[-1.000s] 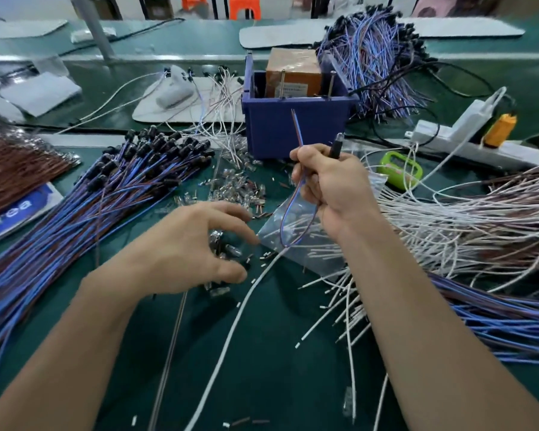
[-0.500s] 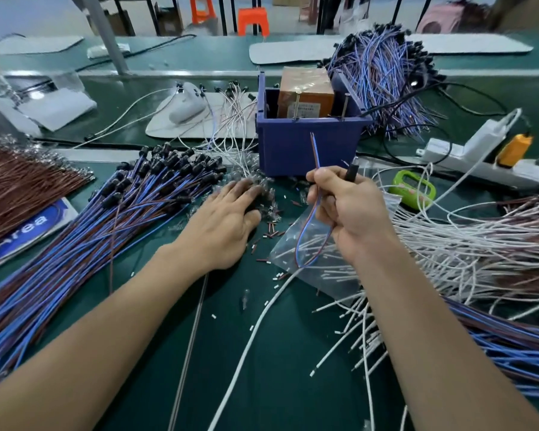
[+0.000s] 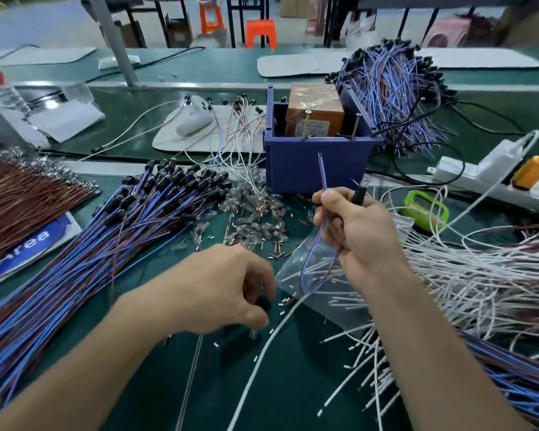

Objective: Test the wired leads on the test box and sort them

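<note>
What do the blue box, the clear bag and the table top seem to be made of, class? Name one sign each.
Blue box: probably moulded plastic, matte, uniform colour, ribbed corners. Clear bag: thin glossy plastic film; white wires show through. Table top: seemingly a green rubbery mat with dull sheen, though uncertain.

There is one view, from a camera worn on the person's head, and it looks forward and down over the green surface (image 3: 293, 384). It is near to the work: the left forearm (image 3: 75, 353) and the right forearm (image 3: 433, 353) enter from the lower edge and fill much of the foreground, with the blue box (image 3: 315, 163) in the upper middle. The wide lens bends the edges, and at the top it reaches the orange stools (image 3: 260, 32) beyond the far side
</note>
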The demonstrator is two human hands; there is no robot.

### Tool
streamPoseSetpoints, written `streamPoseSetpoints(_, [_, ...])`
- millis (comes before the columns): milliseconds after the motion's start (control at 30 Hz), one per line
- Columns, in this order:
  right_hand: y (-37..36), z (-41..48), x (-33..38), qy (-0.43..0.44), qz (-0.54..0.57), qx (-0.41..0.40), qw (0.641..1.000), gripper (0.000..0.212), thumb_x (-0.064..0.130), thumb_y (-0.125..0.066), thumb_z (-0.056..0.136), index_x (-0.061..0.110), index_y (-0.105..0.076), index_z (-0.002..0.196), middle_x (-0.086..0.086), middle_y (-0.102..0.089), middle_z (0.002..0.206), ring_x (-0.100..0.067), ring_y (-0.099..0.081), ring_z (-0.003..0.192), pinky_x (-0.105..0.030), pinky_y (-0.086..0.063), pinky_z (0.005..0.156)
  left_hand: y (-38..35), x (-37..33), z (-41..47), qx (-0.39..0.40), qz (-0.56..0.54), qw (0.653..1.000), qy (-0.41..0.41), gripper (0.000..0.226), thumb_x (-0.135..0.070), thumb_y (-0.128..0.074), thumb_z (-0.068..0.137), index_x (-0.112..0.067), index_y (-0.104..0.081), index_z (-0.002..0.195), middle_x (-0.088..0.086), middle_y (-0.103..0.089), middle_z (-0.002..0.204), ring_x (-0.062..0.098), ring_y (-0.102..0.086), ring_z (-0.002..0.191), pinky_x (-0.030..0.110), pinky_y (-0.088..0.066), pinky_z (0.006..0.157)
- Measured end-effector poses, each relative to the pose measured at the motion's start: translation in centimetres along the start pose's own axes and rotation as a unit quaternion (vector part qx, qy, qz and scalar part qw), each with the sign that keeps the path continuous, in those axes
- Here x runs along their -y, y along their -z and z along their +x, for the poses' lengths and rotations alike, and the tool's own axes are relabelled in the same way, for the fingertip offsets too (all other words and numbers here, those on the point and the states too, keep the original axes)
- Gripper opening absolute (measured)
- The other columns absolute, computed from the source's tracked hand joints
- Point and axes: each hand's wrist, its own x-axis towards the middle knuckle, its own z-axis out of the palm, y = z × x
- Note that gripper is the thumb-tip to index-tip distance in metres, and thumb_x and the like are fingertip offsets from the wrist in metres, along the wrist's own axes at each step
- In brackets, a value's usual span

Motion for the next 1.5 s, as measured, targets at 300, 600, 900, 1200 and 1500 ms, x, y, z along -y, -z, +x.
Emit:
streamPoseSetpoints(300, [0.3,-0.2,0.2,0.001,0.004,-0.004,1.000,0.031,0.008,-0.060,0.100,0.013,-0.074,0.073,-0.009,-0.064,0.062,-0.006,-0.043,0.040,-0.018,-0.031,0.042,0.7,2.2,2.7,-0.257,-0.007,0.966,0.043,0.008,-0.023,-0.083,0.082,-0.030,-0.080,0.078,-0.016,-0.072,0.067,-0.004,-0.066,0.064,0.014,-0.053,0.065])
streamPoseSetpoints(600, [-0.7,-0.8,-0.2,0.019,-0.066,0.034,0.997,0.023,0.012,-0.067,0.095,0.017,-0.077,0.074,-0.013,-0.069,0.066,-0.020,-0.053,0.057,-0.029,-0.039,0.054,0.0,-2.7,5.5,-0.290,-0.454,0.842,-0.022,0.014,-0.014,-0.076,0.091,-0.026,-0.083,0.087,-0.001,-0.079,0.078,0.008,-0.067,0.065,0.018,-0.052,0.061])
streamPoseSetpoints(900, [-0.4,-0.9,0.5,0.046,-0.077,0.040,0.995,0.024,0.007,-0.068,0.094,0.012,-0.077,0.072,-0.016,-0.074,0.074,-0.006,-0.058,0.050,-0.012,-0.040,0.048,0.1,-5.0,7.4,-0.282,-0.597,0.751,-0.004,0.016,-0.001,-0.076,0.086,-0.010,-0.082,0.074,0.014,-0.073,0.067,0.016,-0.062,0.052,0.022,-0.053,0.055])
streamPoseSetpoints(1200, [0.9,0.2,3.0,0.002,0.079,-0.140,0.987,0.020,0.008,-0.063,0.097,0.007,-0.072,0.080,-0.009,-0.069,0.063,-0.009,-0.048,0.042,-0.022,-0.032,0.040,1.5,-4.3,9.8,-0.417,-0.511,0.744,0.108,0.022,-0.017,-0.064,0.097,-0.022,-0.076,0.079,-0.005,-0.065,0.056,0.011,-0.049,0.041,0.026,-0.039,0.044])
streamPoseSetpoints(1500, [0.1,3.2,5.4,0.026,0.120,-0.178,0.976,0.015,0.008,-0.064,0.096,0.003,-0.069,0.083,-0.004,-0.063,0.055,-0.007,-0.038,0.035,-0.019,-0.032,0.036,2.7,-5.3,11.0,-0.505,-0.369,0.774,0.100,0.026,-0.021,-0.073,0.094,-0.029,-0.070,0.069,-0.014,-0.069,0.055,0.006,-0.067,0.045,0.017,-0.051,0.043])
